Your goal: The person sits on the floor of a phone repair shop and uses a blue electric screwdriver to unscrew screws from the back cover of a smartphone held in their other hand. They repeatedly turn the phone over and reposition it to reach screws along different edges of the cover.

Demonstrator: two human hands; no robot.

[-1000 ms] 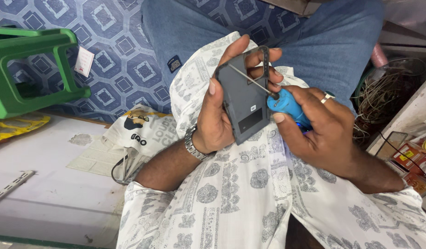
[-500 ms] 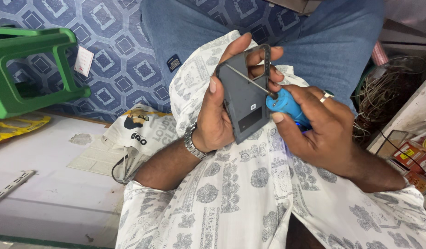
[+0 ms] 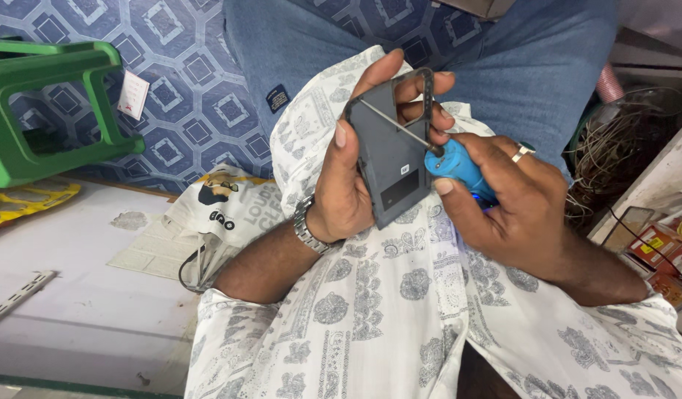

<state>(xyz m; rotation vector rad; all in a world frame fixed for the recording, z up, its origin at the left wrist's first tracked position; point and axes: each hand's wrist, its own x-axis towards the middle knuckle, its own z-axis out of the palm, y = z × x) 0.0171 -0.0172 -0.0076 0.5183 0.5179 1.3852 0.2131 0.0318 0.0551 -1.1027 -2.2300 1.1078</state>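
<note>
My left hand [image 3: 352, 185] clamps the grey frame [image 3: 391, 166] steady; my right hand [image 3: 514, 203] grips the blue screwdriver [image 3: 455, 164], its shaft laid across the frame.

A dark grey plastic frame [image 3: 391, 166] is gripped upright by the left hand [image 3: 348, 185]. A blue-handled screwdriver [image 3: 451, 164] is held in the right hand [image 3: 518, 210], its metal shaft laid across the frame's open upper part. A green stool [image 3: 38, 111] is seen far left.

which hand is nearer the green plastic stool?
Left. The left hand, holding the grey panel, sits well right of the green stool; the right hand is farther right still.
</note>
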